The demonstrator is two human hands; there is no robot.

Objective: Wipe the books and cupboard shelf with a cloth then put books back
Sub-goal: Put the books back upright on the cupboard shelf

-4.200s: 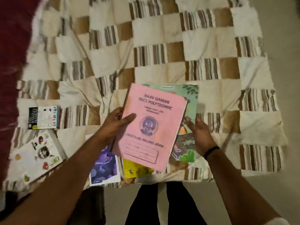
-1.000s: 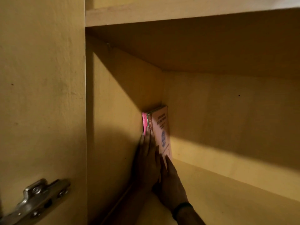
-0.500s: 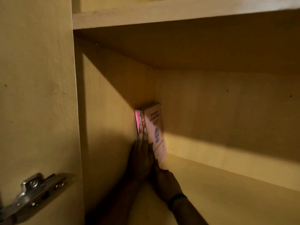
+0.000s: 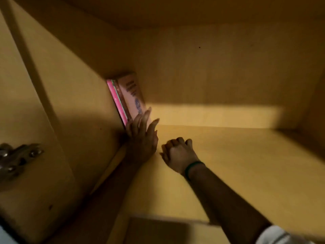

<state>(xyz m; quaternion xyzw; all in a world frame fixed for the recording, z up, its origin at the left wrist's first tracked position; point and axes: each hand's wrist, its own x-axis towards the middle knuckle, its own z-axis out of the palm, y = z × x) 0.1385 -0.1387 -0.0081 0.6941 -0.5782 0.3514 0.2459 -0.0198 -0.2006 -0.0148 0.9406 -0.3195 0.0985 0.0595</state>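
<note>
The left hand (image 4: 142, 138) lies just left of centre, flat and spread. Its straight fingers (image 4: 146, 118) press against the lower end of the pink record book (image 4: 133, 97), and its palm side faces the cupboard's side wall (image 4: 79, 103). The right hand (image 4: 177, 152) is a little lower and to the right, apart from the left hand and from the books. Its fingers are curled under and hold nothing. The blur hides whether the knuckles touch the board beneath. A dark green wristband (image 4: 192, 167) circles that wrist, and the forearm runs down to a white sleeve (image 4: 274, 235) at the lower right corner.

The pink record book stands upright in the far left corner of the cupboard shelf (image 4: 237, 164), its printed cover facing right; the print is smeared and unreadable. Between it and the side wall stand thinner books, of which a magenta edge (image 4: 116, 101) and a narrow green line beside it show. The stack is pressed against the side wall and reaches the back wall (image 4: 211, 76).

A bright band of light crosses the foot of the back wall, right of the books, and the part above it is in shadow. The underside of the next shelf (image 4: 175, 11) spans the top of the frame. At the left edge, a metal hinge (image 4: 17, 159) with screws sits on the cupboard door (image 4: 26, 199).
</note>
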